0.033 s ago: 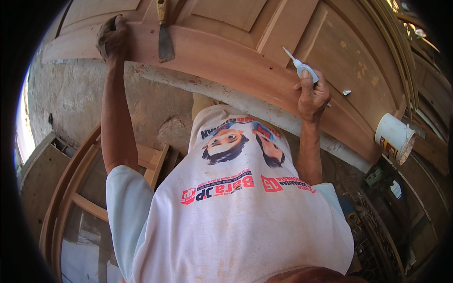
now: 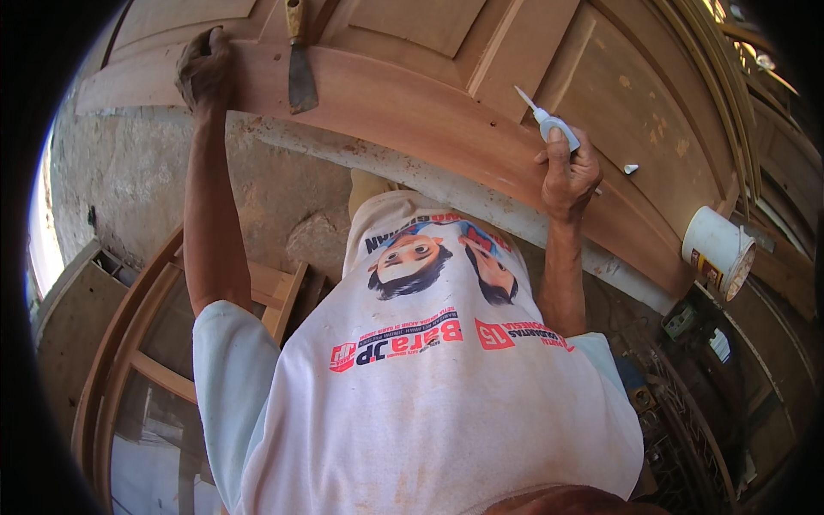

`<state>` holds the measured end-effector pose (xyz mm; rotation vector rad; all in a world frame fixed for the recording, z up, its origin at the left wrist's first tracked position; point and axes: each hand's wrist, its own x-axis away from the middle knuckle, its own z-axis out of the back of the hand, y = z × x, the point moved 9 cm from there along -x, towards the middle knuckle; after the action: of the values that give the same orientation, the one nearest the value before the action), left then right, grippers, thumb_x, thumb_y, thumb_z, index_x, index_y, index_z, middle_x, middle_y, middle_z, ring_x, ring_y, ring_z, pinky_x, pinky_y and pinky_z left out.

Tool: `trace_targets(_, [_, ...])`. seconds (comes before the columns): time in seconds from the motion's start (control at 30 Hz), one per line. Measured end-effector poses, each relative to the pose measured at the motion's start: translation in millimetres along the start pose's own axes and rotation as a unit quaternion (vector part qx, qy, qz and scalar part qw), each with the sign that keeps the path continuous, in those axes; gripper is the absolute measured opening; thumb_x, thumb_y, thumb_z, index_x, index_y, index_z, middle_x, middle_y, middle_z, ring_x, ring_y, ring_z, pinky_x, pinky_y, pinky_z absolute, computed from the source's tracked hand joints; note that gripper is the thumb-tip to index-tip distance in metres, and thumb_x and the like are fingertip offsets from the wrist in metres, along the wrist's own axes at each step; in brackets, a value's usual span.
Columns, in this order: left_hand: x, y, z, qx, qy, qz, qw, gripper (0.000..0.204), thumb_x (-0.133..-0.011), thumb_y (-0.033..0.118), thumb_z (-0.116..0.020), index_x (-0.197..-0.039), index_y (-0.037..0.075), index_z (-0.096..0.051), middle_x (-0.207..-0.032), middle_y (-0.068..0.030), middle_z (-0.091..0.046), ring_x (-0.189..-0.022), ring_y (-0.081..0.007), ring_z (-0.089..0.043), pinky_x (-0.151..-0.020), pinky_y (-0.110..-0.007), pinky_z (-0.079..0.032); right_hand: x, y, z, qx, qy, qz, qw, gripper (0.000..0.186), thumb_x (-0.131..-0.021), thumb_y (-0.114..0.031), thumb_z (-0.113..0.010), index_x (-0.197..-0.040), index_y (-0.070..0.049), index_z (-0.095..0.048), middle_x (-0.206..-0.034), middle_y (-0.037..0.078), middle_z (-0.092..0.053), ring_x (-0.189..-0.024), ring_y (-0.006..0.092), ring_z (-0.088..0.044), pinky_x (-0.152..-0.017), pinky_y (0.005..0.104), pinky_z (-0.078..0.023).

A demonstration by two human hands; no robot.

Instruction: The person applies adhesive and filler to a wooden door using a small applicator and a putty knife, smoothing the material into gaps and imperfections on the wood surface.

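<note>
My right hand [image 2: 571, 178] grips a small white glue bottle [image 2: 554, 129] with a long thin nozzle that points up and to the left, its tip above the wooden door. The wooden panelled door [image 2: 403, 94] lies across the far side. Over its near edge, at the left, my left hand [image 2: 206, 70] is closed with curled fingers; whatever they hold, if anything, is hidden. A scraper [image 2: 300, 77] with a wooden handle and a flat metal blade rests on the door's edge board, just right of that hand.
A small white cap [image 2: 631, 169] lies on the door, right of my right hand. At the door's right end is a white tub [image 2: 717, 245], tilted. Wooden frames [image 2: 163, 378] stand at the lower left. Metal clutter [image 2: 678, 412] sits at the lower right.
</note>
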<state>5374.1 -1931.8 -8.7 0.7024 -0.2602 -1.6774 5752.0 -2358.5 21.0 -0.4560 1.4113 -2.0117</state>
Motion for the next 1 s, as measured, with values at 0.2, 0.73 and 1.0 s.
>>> trace_targets(0.2, [2,2,4,0.008,0.002,-0.003,1.0,0.04,-0.099,0.043,-0.064,-0.116,0.01,-0.078,-0.113,-0.0116,-0.077,-0.108,-0.0272,-0.072,-0.098,-0.038,-0.053,1,1,-1,-0.018,0.005,0.005,1.0,0.023,-0.102,-0.02,-0.067,-0.106,0.003,-0.071,-0.078,0.003,-0.067,-0.062,0.0074,-0.059,-0.057,0.0247,-0.047])
trace_targets(0.73, [141,233,30,0.507,-0.279,-0.052,0.814,0.041,-0.107,0.027,-0.062,-0.14,0.003,-0.059,-0.137,-0.0129,-0.065,-0.123,-0.0194,-0.062,-0.103,-0.028,-0.05,7,-31,-4,-0.425,-0.028,-0.071,0.902,0.026,-0.103,-0.022,-0.058,-0.113,0.001,-0.066,-0.076,0.004,-0.06,-0.063,0.0105,-0.053,-0.069,0.0332,-0.056])
trace_targets(1.0, [206,320,36,0.632,-0.457,-0.115,0.615,0.04,-0.109,0.032,-0.055,-0.133,0.002,-0.067,-0.132,-0.0108,-0.069,-0.138,-0.0272,-0.053,-0.118,-0.045,-0.038,35,-78,-65,-0.605,-0.167,-0.133,0.767,0.033,-0.103,-0.026,-0.058,-0.122,0.001,-0.062,-0.092,0.01,-0.065,-0.067,0.0152,-0.061,-0.065,0.0353,-0.057])
